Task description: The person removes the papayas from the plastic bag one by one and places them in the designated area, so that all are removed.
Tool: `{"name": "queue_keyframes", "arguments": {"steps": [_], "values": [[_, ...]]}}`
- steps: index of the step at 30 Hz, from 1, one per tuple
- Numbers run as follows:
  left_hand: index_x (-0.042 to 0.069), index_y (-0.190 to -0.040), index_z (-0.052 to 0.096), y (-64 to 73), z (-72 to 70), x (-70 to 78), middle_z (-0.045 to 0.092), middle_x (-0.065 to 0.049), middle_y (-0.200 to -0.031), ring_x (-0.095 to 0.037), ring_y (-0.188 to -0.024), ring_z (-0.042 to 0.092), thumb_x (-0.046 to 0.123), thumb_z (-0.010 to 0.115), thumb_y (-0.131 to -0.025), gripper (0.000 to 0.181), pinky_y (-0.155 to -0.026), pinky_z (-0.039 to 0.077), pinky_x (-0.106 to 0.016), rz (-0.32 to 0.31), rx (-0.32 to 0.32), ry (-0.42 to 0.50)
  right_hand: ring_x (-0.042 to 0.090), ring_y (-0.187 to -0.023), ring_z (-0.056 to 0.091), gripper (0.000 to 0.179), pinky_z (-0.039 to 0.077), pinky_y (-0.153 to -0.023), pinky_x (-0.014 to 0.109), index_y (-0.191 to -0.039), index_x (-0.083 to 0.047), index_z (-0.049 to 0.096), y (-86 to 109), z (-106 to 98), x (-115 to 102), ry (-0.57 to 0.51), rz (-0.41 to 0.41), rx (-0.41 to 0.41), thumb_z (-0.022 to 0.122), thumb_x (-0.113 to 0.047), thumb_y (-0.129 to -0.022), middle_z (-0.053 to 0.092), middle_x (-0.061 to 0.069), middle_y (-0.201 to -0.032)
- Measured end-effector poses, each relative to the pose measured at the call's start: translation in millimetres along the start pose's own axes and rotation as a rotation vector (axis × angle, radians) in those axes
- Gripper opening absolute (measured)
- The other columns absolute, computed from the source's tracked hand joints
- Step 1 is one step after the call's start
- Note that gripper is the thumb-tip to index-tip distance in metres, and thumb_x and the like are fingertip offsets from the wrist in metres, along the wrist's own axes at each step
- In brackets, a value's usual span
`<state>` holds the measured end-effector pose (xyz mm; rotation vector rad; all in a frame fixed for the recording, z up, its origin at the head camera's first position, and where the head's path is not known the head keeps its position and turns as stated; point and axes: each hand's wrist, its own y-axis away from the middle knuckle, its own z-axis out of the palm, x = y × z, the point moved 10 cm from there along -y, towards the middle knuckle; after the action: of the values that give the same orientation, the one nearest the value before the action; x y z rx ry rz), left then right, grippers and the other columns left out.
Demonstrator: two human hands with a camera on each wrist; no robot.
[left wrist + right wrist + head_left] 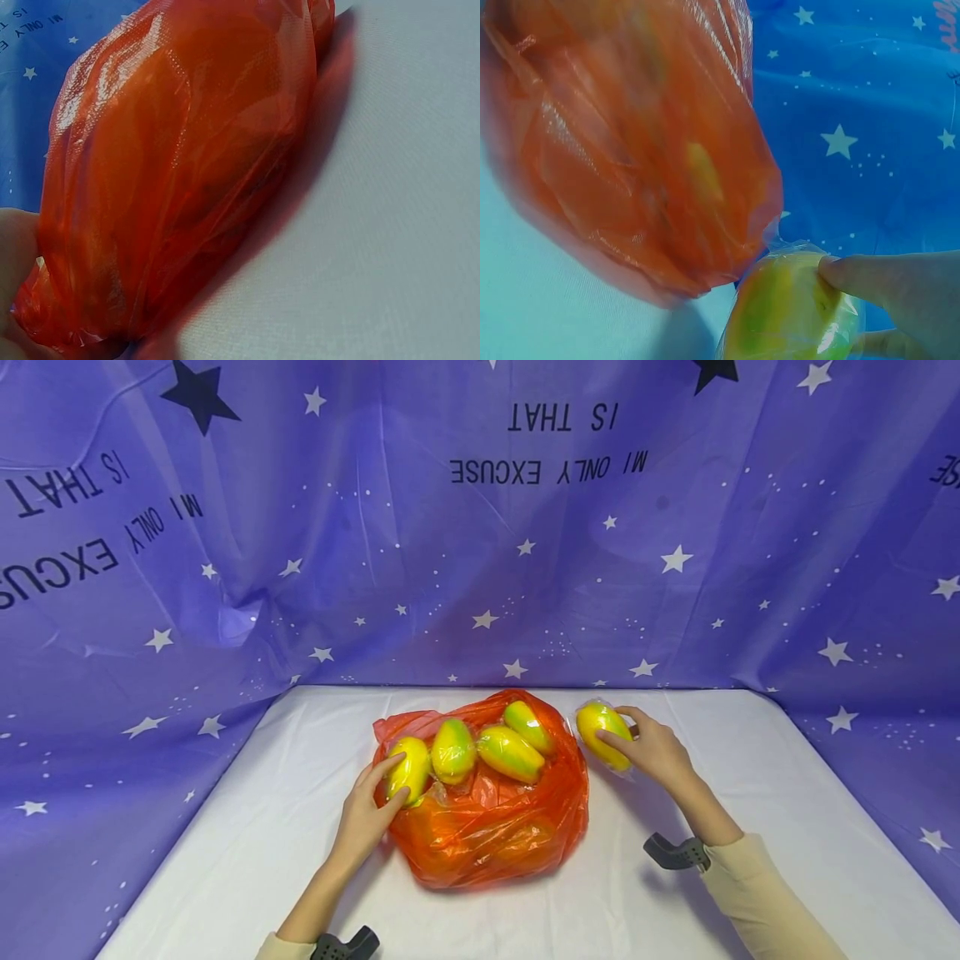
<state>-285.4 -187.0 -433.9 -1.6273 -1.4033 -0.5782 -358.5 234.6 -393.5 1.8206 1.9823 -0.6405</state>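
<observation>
A red plastic bag [487, 852] sits on the table, bulging with fruit that shows dimly through it. At its opening lie several yellow-green mangoes in clear wrap, among them a middle mango [453, 752] and a right mango [512, 754]. My left hand [367, 814] grips the leftmost mango [410, 770] between thumb and fingers at the bag's left edge. To the right of the bag, my right hand [660, 752] holds another wrapped mango [602, 733], pinched by thumb and fingers. In the right wrist view that mango [780, 315] is beside the bag [652, 187].
A white cloth [247, 827] covers the table. Behind and at the sides hangs a purple curtain [420, 577] with stars and upside-down lettering. Dark wrist mounts [677, 852] sit on both forearms.
</observation>
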Motion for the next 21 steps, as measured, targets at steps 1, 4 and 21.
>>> {"name": "queue_keyframes", "arguments": {"steps": [1, 4, 21], "values": [[0.017, -0.134, 0.057, -0.1, 0.0, 0.0, 0.049, -0.016, -0.136, -0.034, -0.125, 0.046, 0.01, 0.071, -0.087, 0.05, -0.106, 0.031, -0.054, 0.0, 0.0, 0.001, 0.045, -0.101, 0.06, 0.075, 0.049, -0.073, 0.054, -0.14, -0.007, 0.045, -0.3, 0.4, 1.5, -0.001, 0.005, -0.004, 0.061, -0.057, -0.087, 0.063, 0.028, -0.113], [0.016, -0.135, 0.057, 0.2, -0.1, 1.4, 0.049, -0.017, -0.136, -0.034, -0.125, 0.045, 0.011, 0.071, -0.088, 0.049, -0.106, 0.03, -0.055, 0.008, -0.002, 0.0, 0.044, -0.101, 0.06, 0.076, 0.049, -0.072, 0.054, -0.14, -0.006, 0.044, -1.7, 2.7, 6.6, 0.0, 0.017, -0.012, 0.061, -0.058, -0.087, 0.063, 0.028, -0.113], [0.017, -0.135, 0.056, 1.3, 0.7, 1.6, 0.049, -0.014, -0.137, -0.033, -0.127, 0.045, 0.011, 0.071, -0.088, 0.05, -0.107, 0.031, -0.054, 0.015, 0.001, 0.005, 0.042, -0.097, 0.062, 0.075, 0.05, -0.068, 0.048, -0.138, -0.003, 0.045, -6.6, 13.8, 25.8, 0.04, 0.041, -0.033, 0.061, -0.056, -0.088, 0.063, 0.028, -0.111]]}}
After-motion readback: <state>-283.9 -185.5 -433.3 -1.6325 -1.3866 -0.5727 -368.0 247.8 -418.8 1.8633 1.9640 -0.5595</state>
